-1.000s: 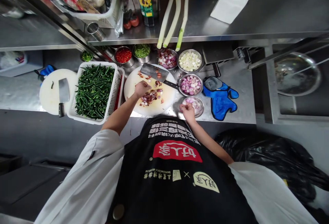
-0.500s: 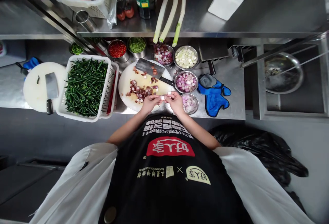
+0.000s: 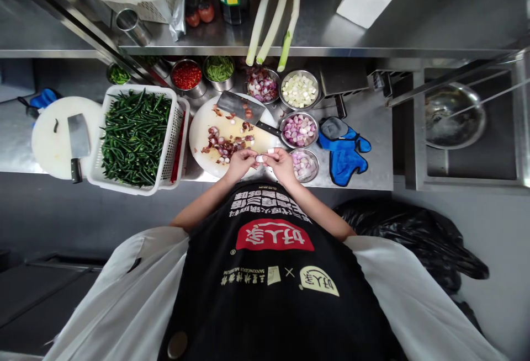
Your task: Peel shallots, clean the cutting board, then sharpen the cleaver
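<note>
My left hand and my right hand meet at the front edge of the round cutting board. Between their fingertips is a small pale shallot piece, pinched from both sides. Another white bit shows at my right fingers. Shallots and reddish skins lie on the board to the left of my hands. A cleaver rests across the board's back, its black handle pointing right. Beside my right hand stand a bowl of peeled shallots and, behind it, a second such bowl.
Left are a basket of green chilies and another board with a cleaver. Bowls of white pieces and unpeeled shallots stand behind. Blue gloves lie right. A shelf edge overhangs the counter.
The view has shifted slightly. My hands stay together at the board's edge, and the pale piece between my fingertips has turned a little.
</note>
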Available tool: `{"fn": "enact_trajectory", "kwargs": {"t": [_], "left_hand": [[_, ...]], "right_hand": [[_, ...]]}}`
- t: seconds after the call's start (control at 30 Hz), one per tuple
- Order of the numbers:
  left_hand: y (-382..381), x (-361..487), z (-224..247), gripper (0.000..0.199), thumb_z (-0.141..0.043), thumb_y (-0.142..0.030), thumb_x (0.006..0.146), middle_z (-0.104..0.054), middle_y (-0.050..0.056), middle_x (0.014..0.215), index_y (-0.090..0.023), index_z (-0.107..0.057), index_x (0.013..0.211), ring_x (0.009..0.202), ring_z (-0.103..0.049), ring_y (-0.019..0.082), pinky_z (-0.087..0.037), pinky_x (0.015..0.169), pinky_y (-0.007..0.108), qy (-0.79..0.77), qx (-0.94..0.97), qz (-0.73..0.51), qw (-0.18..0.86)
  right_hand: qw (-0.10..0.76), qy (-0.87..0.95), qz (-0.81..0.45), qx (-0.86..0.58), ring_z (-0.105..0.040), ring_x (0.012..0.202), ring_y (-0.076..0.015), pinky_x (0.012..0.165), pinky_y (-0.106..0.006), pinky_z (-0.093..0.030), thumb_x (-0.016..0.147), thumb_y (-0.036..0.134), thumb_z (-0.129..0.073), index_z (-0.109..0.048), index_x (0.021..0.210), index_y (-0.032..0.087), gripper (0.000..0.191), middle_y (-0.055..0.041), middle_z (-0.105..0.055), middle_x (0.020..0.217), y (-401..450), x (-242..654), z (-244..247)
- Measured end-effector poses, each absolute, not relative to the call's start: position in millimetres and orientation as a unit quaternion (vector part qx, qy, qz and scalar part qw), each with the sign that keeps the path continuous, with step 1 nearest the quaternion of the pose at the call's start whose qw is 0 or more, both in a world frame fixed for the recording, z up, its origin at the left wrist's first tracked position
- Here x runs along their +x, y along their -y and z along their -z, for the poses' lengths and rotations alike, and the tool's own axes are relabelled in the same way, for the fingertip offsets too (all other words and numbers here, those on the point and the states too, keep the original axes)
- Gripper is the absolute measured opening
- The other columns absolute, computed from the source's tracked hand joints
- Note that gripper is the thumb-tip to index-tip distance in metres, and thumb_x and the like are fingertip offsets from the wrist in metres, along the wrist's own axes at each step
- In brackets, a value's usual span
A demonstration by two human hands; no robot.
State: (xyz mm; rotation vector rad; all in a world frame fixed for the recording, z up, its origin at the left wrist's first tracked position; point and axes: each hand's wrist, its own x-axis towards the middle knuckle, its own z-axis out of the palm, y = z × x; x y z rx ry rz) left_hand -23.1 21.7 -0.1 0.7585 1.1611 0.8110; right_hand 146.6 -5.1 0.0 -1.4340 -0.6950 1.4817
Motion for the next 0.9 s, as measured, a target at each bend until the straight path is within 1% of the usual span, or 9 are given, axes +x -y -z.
{"fn": "enact_trajectory", "kwargs": {"t": [0.1,0.2,0.3,0.4,0.53,0.63,0.73,0.8,0.9], "left_hand": [[-18,-20,-1,0.014,-0.078,-0.024,0.076,-0.071,-0.001,0.072,-0.019,-0.068,0.084,0.06,-0.069,0.014,-0.063,0.065,0.03,-0.525,0.331,-0.363,0.695],[-13,-17,0,0.021,-0.082,-0.025,0.076,-0.072,-0.001,0.077,-0.02,-0.064,0.086,0.064,-0.071,0.013,-0.063,0.071,0.03,-0.508,0.342,-0.367,0.7],[-9,-14,4,0.028,-0.088,-0.026,0.074,-0.071,-0.002,0.076,-0.02,-0.062,0.086,0.065,-0.069,0.014,-0.06,0.07,0.029,-0.523,0.376,-0.375,0.667],[-8,-11,7,0.028,-0.089,-0.023,0.074,-0.073,-0.001,0.081,-0.021,-0.067,0.091,0.073,-0.072,0.016,-0.059,0.073,0.029,-0.554,0.422,-0.378,0.61],[-9,-8,11,0.022,-0.086,-0.017,0.072,-0.078,0.004,0.093,-0.019,-0.075,0.092,0.079,-0.074,0.017,-0.059,0.079,0.03,-0.556,0.48,-0.362,0.574],[-8,-9,18,0.016,-0.084,-0.021,0.075,-0.076,0.002,0.083,-0.018,-0.073,0.087,0.064,-0.068,0.014,-0.056,0.066,0.028,-0.562,0.443,-0.346,0.607],[-7,-9,25,0.015,-0.082,-0.025,0.078,-0.072,-0.001,0.075,-0.017,-0.071,0.085,0.055,-0.064,0.013,-0.053,0.057,0.025,-0.566,0.408,-0.329,0.636],[-8,-8,27,0.013,-0.08,-0.022,0.079,-0.074,0.001,0.079,-0.017,-0.072,0.087,0.061,-0.068,0.014,-0.054,0.061,0.025,-0.561,0.438,-0.325,0.623],[-9,-5,28,0.014,-0.078,-0.016,0.079,-0.078,0.005,0.09,-0.017,-0.076,0.093,0.077,-0.074,0.016,-0.057,0.074,0.027,-0.542,0.513,-0.319,0.584]], "right_hand": [[0.465,0.269,-0.616,-0.576,-0.074,0.075,-0.0194,0.076,-0.036,-0.065,0.063,0.053,-0.098,-0.063,0.095,0.026,0.055,-0.0007,-0.082,0.089,6,146,0],[0.469,0.264,-0.621,-0.57,-0.075,0.076,-0.0193,0.077,-0.037,-0.066,0.064,0.054,-0.098,-0.064,0.095,0.025,0.054,-0.0015,-0.083,0.091,7,145,2],[0.469,0.263,-0.608,-0.584,-0.076,0.078,-0.0195,0.079,-0.037,-0.066,0.067,0.057,-0.095,-0.064,0.096,0.026,0.053,-0.0017,-0.082,0.092,10,142,4],[0.459,0.277,-0.582,-0.611,-0.075,0.077,-0.0201,0.079,-0.037,-0.066,0.07,0.057,-0.091,-0.063,0.098,0.026,0.051,-0.0008,-0.08,0.088,11,140,8],[0.43,0.307,-0.576,-0.624,-0.078,0.086,-0.0223,0.082,-0.036,-0.064,0.068,0.045,-0.092,-0.06,0.105,0.026,0.053,-0.0004,-0.08,0.092,10,141,14],[0.412,0.285,-0.598,-0.626,-0.075,0.077,-0.0199,0.074,-0.033,-0.062,0.066,0.039,-0.09,-0.055,0.112,0.027,0.059,0.0027,-0.08,0.089,10,144,19],[0.405,0.258,-0.63,-0.611,-0.07,0.069,-0.0173,0.064,-0.028,-0.056,0.064,0.039,-0.088,-0.052,0.109,0.028,0.059,0.0045,-0.078,0.084,13,147,20],[0.402,0.252,-0.643,-0.601,-0.067,0.067,-0.0161,0.062,-0.027,-0.054,0.064,0.041,-0.088,-0.052,0.105,0.027,0.056,0.0045,-0.076,0.081,14,149,19],[0.397,0.264,-0.64,-0.602,-0.063,0.062,-0.0146,0.06,-0.027,-0.052,0.064,0.045,-0.089,-0.052,0.105,0.027,0.057,0.0049,-0.074,0.079,14,153,18]]}}
